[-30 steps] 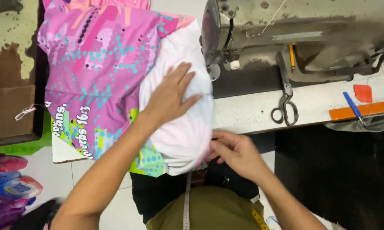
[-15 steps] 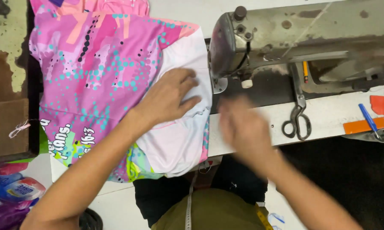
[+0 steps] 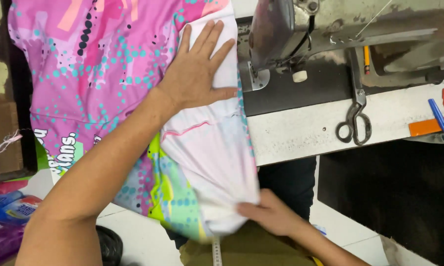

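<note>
Fingers spread flat on your left hand [image 3: 198,74], pinning the pink printed fabric [image 3: 108,74] just left of the sewing machine [image 3: 330,29], while your right hand [image 3: 271,214] pinches its near white edge taut.

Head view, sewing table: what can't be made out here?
- Needle area of the sewing machine: hidden by the machine's own head.
- Right hand: its fingertips are tucked under the fabric hem, so the grip is unclear.
- Fabric under the left hand: covered by the palm.
- Blue pen and orange strip: cut off by the right edge.
- Packages at lower left: cut off and blurred.
</note>
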